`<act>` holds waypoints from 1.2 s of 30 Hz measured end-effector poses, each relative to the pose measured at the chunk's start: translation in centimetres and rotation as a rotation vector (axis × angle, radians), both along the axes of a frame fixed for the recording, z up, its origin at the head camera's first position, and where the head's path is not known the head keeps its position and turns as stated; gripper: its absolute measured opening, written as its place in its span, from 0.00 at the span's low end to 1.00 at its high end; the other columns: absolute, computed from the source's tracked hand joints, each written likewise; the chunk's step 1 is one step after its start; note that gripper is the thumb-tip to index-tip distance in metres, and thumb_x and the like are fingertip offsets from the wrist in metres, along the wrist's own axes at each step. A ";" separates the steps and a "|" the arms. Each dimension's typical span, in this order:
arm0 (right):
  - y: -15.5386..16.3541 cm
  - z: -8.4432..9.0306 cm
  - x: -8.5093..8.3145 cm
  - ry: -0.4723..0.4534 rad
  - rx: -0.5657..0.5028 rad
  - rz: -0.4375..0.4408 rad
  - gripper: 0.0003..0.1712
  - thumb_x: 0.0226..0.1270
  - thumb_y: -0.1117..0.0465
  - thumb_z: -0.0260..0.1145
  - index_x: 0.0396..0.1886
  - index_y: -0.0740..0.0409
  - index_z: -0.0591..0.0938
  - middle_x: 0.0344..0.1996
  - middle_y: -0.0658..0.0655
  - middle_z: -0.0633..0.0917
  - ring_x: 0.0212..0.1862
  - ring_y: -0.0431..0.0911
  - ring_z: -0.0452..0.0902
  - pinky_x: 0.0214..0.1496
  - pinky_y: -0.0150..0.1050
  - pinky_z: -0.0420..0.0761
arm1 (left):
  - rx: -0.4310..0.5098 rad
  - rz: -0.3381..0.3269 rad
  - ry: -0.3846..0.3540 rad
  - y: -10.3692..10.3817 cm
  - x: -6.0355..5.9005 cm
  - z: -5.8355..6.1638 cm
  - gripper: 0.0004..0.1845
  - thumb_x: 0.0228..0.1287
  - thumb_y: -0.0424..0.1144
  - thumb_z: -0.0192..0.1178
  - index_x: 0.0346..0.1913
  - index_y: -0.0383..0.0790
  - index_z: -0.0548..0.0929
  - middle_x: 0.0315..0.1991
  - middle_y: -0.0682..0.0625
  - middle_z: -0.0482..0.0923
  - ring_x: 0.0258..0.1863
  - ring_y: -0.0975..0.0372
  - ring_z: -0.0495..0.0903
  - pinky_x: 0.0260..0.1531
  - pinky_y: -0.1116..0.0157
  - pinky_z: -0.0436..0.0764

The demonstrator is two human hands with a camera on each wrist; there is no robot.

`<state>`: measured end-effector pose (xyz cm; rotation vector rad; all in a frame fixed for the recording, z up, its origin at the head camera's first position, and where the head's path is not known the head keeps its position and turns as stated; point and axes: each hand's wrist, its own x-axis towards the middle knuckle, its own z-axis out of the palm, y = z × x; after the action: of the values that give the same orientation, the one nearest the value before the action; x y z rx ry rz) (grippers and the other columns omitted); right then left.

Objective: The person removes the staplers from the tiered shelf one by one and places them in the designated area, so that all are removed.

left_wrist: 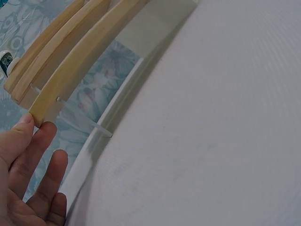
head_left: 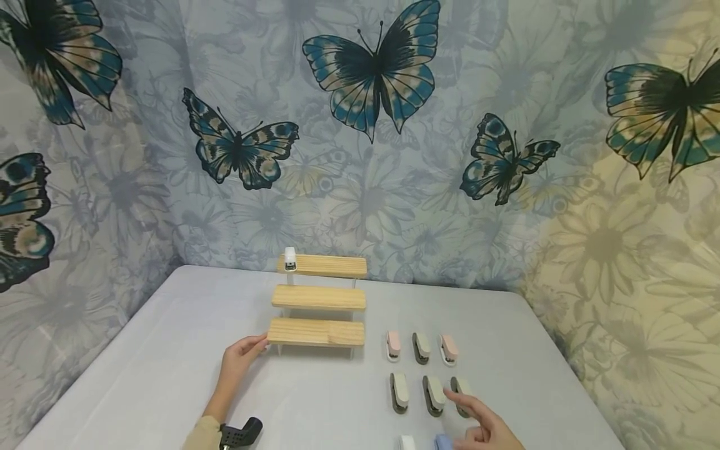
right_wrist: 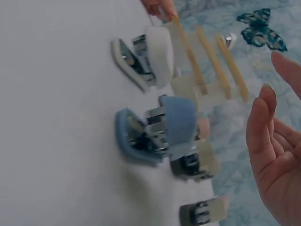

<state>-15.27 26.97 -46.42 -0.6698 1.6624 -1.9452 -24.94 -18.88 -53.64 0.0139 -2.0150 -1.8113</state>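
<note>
A three-step wooden shelf [head_left: 318, 307] stands mid-table, with one small white stapler [head_left: 290, 259] on the left end of its top step. My left hand [head_left: 245, 352] reaches to the bottom step's left end; its straight fingers [left_wrist: 33, 141] touch the board's end [left_wrist: 49, 110]. My right hand [head_left: 479, 420] hovers open, holding nothing, over the near staplers. Beside it, in the right wrist view, lie a blue stapler [right_wrist: 160, 132] and a white stapler [right_wrist: 146, 57], with the palm [right_wrist: 275, 160] clear of both.
Right of the shelf, small staplers lie in rows: pink [head_left: 393, 345], grey-beige [head_left: 420, 347], pink [head_left: 448, 349], then three pale ones [head_left: 434, 395], then white [head_left: 407, 443] and blue [head_left: 444, 442] at the near edge. Butterfly cloth [head_left: 371, 75] backs the white table [head_left: 169, 375].
</note>
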 end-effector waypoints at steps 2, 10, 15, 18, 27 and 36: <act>-1.1 2.3 -0.6 0.046 0.019 -0.021 0.32 0.55 0.76 0.45 0.58 0.61 0.45 0.45 0.61 0.65 0.12 0.42 0.65 0.12 0.42 0.70 | 0.006 -0.002 0.002 0.0 0.0 0.0 0.18 0.41 0.46 0.59 0.31 0.34 0.77 0.34 0.48 0.75 0.28 0.61 0.74 0.29 0.70 0.74; -6.4 9.1 -5.0 0.347 0.145 -0.073 0.33 0.51 0.74 0.52 0.57 0.63 0.49 0.56 0.65 0.44 0.13 0.48 0.65 0.13 0.41 0.70 | -0.022 0.006 -0.022 0.0 0.0 0.3 0.18 0.42 0.48 0.58 0.32 0.36 0.76 0.35 0.48 0.75 0.28 0.61 0.74 0.29 0.72 0.73; -10.5 11.4 -7.1 0.484 0.134 -0.077 0.34 0.49 0.73 0.55 0.56 0.63 0.53 0.56 0.64 0.49 0.13 0.49 0.66 0.13 0.43 0.70 | -0.006 0.013 -0.051 0.1 0.1 0.3 0.19 0.40 0.49 0.59 0.31 0.37 0.77 0.34 0.49 0.75 0.28 0.62 0.74 0.29 0.72 0.73; -13.2 12.2 -8.3 0.525 0.150 -0.081 0.34 0.48 0.70 0.57 0.56 0.62 0.54 0.55 0.62 0.52 0.13 0.50 0.67 0.13 0.43 0.71 | -0.007 0.020 -0.048 0.1 0.2 0.2 0.19 0.40 0.49 0.58 0.31 0.37 0.77 0.34 0.49 0.75 0.28 0.61 0.74 0.29 0.72 0.73; -17.9 12.8 -13.7 0.437 0.082 -0.115 0.33 0.48 0.62 0.59 0.55 0.54 0.57 0.55 0.52 0.55 0.15 0.54 0.68 0.19 0.46 0.73 | 0.018 -0.006 -0.035 0.7 0.6 -0.1 0.17 0.42 0.46 0.58 0.31 0.34 0.76 0.36 0.47 0.74 0.30 0.60 0.74 0.30 0.71 0.73; -22.3 8.1 -21.4 0.546 -0.057 -0.180 0.31 0.50 0.63 0.58 0.55 0.51 0.58 0.55 0.52 0.57 0.14 0.50 0.69 0.20 0.43 0.73 | -0.041 -0.031 -0.002 0.2 0.6 0.1 0.16 0.47 0.44 0.55 0.32 0.33 0.75 0.36 0.46 0.74 0.30 0.58 0.74 0.30 0.72 0.73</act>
<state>-36.71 4.68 -38.31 -1.1928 2.0463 -2.0604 -24.37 -18.69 -53.50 -0.0278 -2.0639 -1.7891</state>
